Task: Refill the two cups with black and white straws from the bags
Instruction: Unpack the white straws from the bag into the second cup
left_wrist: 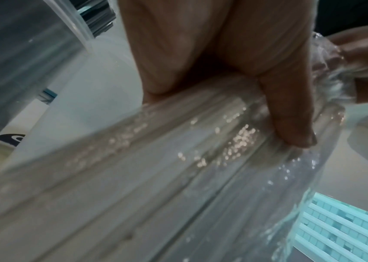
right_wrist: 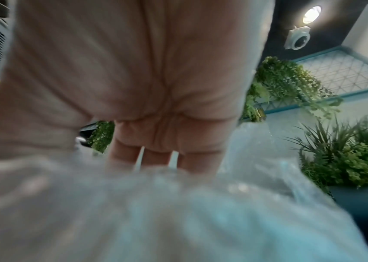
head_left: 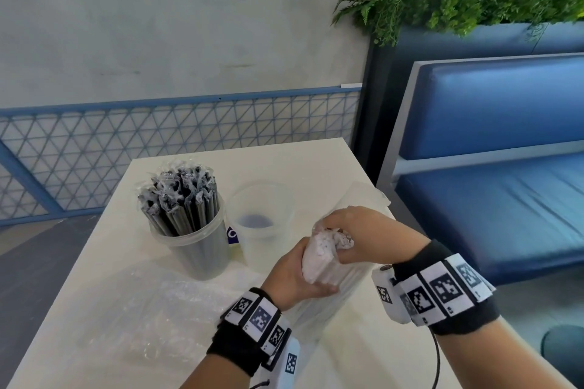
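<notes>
Head view: bench (head_left: 316, 161) carries the black-straw cup (head_left: 192, 237), full, and just beside it the empty cup (head_left: 260, 224). White-straw bag (head_left: 319, 262) is held upright, near the empty cup. Left hand (head_left: 297, 275) wraps the bundle; right hand (head_left: 363, 234) pinches the bag mouth. Step, likely: opening the bag. Next: draw straws out and stand them in the empty cup.

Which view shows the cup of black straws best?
The head view: the cup of black straws stands whole on the table, left of the empty cup. The left wrist view catches only a blurred piece of its wall at top left; the right wrist view shows none.
</notes>
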`<state>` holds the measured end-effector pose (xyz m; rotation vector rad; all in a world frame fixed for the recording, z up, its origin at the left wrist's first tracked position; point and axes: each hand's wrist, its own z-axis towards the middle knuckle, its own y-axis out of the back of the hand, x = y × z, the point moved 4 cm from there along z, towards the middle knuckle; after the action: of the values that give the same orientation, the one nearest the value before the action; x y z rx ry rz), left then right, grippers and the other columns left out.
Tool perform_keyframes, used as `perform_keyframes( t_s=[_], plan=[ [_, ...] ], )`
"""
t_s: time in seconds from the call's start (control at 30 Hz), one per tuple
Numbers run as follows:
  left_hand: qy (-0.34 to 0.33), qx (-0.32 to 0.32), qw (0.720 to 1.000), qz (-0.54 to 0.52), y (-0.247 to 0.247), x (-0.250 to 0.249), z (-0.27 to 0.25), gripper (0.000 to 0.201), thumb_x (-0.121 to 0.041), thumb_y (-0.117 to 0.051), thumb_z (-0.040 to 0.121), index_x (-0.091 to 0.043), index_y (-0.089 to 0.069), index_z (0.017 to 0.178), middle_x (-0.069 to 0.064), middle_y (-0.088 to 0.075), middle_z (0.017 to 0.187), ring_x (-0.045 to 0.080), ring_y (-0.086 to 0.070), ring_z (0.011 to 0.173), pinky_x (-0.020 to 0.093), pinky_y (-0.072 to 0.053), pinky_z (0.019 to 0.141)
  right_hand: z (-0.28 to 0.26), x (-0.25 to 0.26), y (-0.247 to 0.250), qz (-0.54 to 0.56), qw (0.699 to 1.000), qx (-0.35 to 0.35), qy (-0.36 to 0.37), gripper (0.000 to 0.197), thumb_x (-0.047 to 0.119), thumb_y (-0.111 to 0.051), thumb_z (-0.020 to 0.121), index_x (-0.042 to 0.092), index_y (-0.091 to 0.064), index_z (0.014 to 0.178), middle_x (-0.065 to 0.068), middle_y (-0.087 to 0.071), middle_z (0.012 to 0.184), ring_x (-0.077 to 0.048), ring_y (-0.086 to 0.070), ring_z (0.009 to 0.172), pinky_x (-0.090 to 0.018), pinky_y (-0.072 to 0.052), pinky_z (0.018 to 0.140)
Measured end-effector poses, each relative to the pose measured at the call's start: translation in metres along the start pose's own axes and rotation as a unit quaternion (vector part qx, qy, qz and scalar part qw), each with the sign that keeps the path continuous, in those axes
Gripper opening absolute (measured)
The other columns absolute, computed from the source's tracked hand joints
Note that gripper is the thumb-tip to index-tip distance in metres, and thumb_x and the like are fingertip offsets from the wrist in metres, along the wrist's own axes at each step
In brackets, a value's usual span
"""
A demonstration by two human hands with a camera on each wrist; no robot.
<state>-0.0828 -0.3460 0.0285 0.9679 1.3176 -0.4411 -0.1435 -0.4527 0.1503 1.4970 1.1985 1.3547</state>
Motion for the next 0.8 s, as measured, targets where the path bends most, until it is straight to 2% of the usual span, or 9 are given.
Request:
perform_keyframes(
  t_s=[0.1,0.17,0.27,0.37,0.47,0.6,0.7,0.8],
  plan=[
    [0.003,-0.004,1.0,0.006,0.001,0.001,0.002,0.072,-0.028,-0.087,0.06,-0.033,-0.045,0.118,-0.014,-0.061,0.115,0.003,-0.057,0.108,0.014,-0.045,0.089,0.002,0.002,-0.005,-0.055,0.998,0.018,0.016,0.04,0.019,-0.055,0.087,0.022,-0.053,0.127,0.003,-0.06,0.123,-0.017,-0.056,0.113,-0.022,-0.039,0.089],
    [0.004,0.004,1.0,-0.003,0.001,0.001,0.003,0.071,-0.025,-0.087,0.059,-0.034,-0.047,0.117,-0.014,-0.061,0.115,0.001,-0.057,0.108,0.015,-0.045,0.09,0.003,-0.001,-0.011,-0.032,0.999,0.021,0.001,0.042,0.028,-0.061,0.085,0.022,-0.053,0.126,0.004,-0.06,0.123,-0.017,-0.056,0.113,-0.022,-0.04,0.09],
    [0.002,0.024,1.0,0.002,-0.002,0.0,0.005,0.074,-0.027,-0.088,0.058,-0.027,-0.049,0.121,-0.013,-0.062,0.117,0.002,-0.058,0.109,0.022,-0.046,0.094,0.003,-0.01,-0.018,0.017,0.999,-0.03,-0.032,0.045,0.039,-0.068,0.079,0.026,-0.056,0.12,0.005,-0.064,0.116,-0.016,-0.06,0.105,-0.021,-0.041,0.081],
    [0.002,0.026,1.0,0.006,-0.005,-0.001,0.005,0.077,-0.03,-0.087,0.058,-0.024,-0.048,0.123,-0.011,-0.062,0.117,0.005,-0.058,0.11,0.026,-0.046,0.096,-0.001,-0.009,-0.018,0.019,0.999,-0.029,-0.035,0.04,0.035,-0.063,0.085,0.02,-0.055,0.121,0.0,-0.066,0.113,-0.018,-0.062,0.101,-0.02,-0.041,0.079],
    [0.004,0.018,1.0,0.008,-0.004,-0.002,0.004,0.075,-0.026,-0.087,0.059,-0.024,-0.047,0.123,-0.011,-0.062,0.117,0.005,-0.058,0.11,0.024,-0.046,0.095,0.0,-0.008,-0.018,0.037,0.998,-0.017,-0.055,0.04,0.034,-0.063,0.085,0.018,-0.056,0.121,-0.001,-0.067,0.109,-0.019,-0.063,0.1,-0.024,-0.045,0.084],
    [-0.005,0.012,1.0,0.011,-0.002,-0.009,0.0,0.074,-0.029,-0.087,0.06,-0.027,-0.048,0.123,-0.011,-0.063,0.117,0.002,-0.058,0.109,0.03,-0.047,0.098,0.007,-0.006,-0.022,0.025,0.995,-0.02,-0.098,0.031,0.027,-0.051,0.093,0.011,-0.061,0.117,-0.007,-0.067,0.11,-0.022,-0.062,0.103,-0.023,-0.041,0.083],
    [-0.025,-0.017,0.999,0.012,0.007,-0.022,-0.005,0.073,-0.036,-0.085,0.058,-0.029,-0.05,0.122,-0.012,-0.063,0.117,0.002,-0.058,0.109,0.031,-0.047,0.097,0.003,-0.005,-0.008,0.076,0.99,-0.067,-0.099,0.027,0.014,-0.057,0.089,0.009,-0.064,0.114,-0.01,-0.068,0.108,-0.025,-0.063,0.1,-0.024,-0.042,0.081],
    [-0.047,-0.051,0.998,0.006,0.021,-0.04,-0.009,0.067,-0.037,-0.085,0.057,-0.032,-0.053,0.115,-0.013,-0.064,0.112,0.001,-0.058,0.105,0.024,-0.047,0.092,0.0,0.006,0.019,0.106,0.986,-0.109,-0.065,0.029,0.008,-0.061,0.084,0.011,-0.065,0.113,-0.011,-0.069,0.105,-0.028,-0.063,0.1,-0.022,-0.039,0.077]
  ],
)
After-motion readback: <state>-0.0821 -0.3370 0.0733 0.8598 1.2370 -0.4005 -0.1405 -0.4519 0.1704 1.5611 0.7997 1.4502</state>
